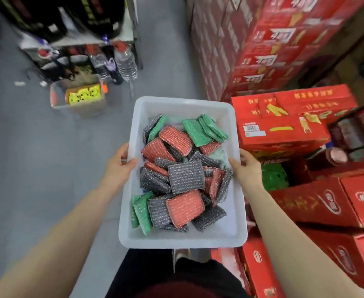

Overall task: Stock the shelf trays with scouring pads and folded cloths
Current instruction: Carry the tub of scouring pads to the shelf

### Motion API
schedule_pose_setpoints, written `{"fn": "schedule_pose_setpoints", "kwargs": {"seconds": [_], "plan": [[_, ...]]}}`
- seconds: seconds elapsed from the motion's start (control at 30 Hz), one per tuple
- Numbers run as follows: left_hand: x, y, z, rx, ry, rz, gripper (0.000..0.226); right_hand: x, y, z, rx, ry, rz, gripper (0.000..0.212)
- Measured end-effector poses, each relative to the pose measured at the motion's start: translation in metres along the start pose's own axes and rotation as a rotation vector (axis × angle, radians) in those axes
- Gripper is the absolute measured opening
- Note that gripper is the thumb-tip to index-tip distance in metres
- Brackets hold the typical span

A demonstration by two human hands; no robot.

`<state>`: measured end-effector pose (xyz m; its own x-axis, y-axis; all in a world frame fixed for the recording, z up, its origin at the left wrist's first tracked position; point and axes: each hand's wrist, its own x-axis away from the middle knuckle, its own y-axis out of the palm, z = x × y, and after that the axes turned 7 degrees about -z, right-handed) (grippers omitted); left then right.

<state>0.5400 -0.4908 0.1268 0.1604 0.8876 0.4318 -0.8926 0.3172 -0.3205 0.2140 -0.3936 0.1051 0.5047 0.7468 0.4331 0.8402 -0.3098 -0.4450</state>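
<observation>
Two hands are seen in the head view holding a white plastic tray [184,105] above a grey floor [37,147]. The left hand [117,166] is curled round the tray's left rim, thumb lying over the edge. The right hand [246,166] is wrapped on the right rim likewise. Scouring pads [186,176] in grey, red and green are heaped loosely inside the tray. Red cartons [284,130] are stacked just to the right, and water bottles [126,63] are stood farther off.
</observation>
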Motion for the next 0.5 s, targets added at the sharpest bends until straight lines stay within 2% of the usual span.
{"fn": "schedule_pose_setpoints", "kwargs": {"seconds": [0.13,0.23,0.5], "plan": [[-0.106,-0.029,0.042,0.062,-0.009,0.059,0.051,-0.108,0.024,-0.081,-0.020,-0.076,-0.042,0.043],[-0.182,-0.043,0.070,0.077,0.018,0.038,0.048,-0.176,0.037,-0.129,-0.006,-0.140,-0.054,0.041],[-0.420,-0.088,0.186,0.005,0.039,0.005,0.052,-0.377,0.065,-0.277,0.010,-0.136,-0.035,0.049]]}}
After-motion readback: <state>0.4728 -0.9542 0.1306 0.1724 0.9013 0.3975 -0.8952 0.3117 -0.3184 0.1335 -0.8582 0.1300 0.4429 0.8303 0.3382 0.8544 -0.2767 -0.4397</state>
